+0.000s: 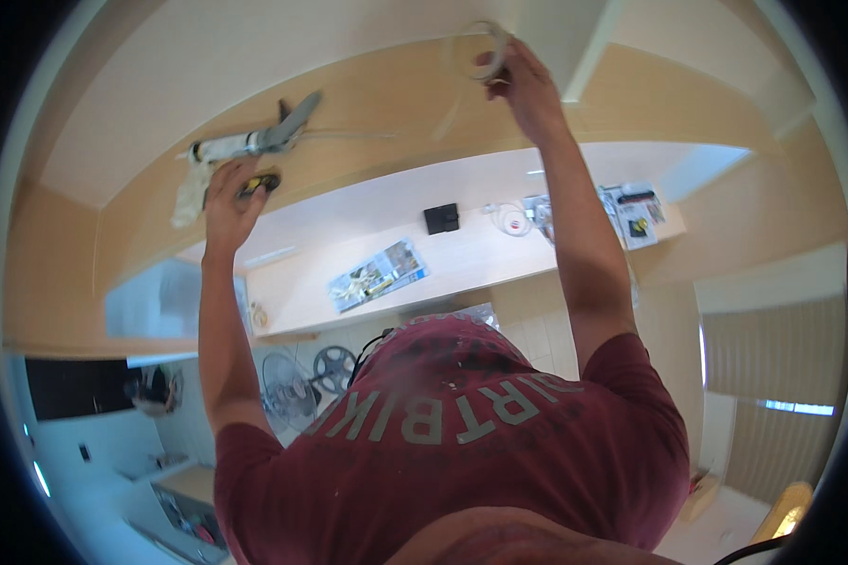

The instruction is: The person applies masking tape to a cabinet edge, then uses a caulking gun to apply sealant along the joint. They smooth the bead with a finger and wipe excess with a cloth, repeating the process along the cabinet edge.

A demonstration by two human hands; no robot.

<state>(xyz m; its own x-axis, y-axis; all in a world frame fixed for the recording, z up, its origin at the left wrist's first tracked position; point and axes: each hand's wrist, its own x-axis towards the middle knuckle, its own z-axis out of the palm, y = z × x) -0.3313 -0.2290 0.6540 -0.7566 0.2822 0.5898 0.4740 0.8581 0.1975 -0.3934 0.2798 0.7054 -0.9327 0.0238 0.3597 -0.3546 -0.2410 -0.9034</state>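
A person in a dark red shirt with grey letters is holding both arms up over a light tan wooden board. The right hand is curling its fingers and thumb, mostly closed, and is gripping the side of a pale, ring-shaped roll of tape. The roll is sitting up near the far edge of the board. A thin, pale, see-through strip is showing just below the roll, but it is too blurry to tell if the two are joining.

The left hand is bending its fingers about halfway, and it is holding a small black and yellow thing between thumb and fingers. Blur is hiding what kind of thing it is. Just past this hand, a long caulking gun with a white tube and a grey handle is lying on the board. A crumpled, soft white thing is lying just beside the hand, on its left.

Lower down, a pale wooden shelf is holding a colourful printed sheet, a flat black square thing and a looped white cord. A round grey fan is standing below, on the left.
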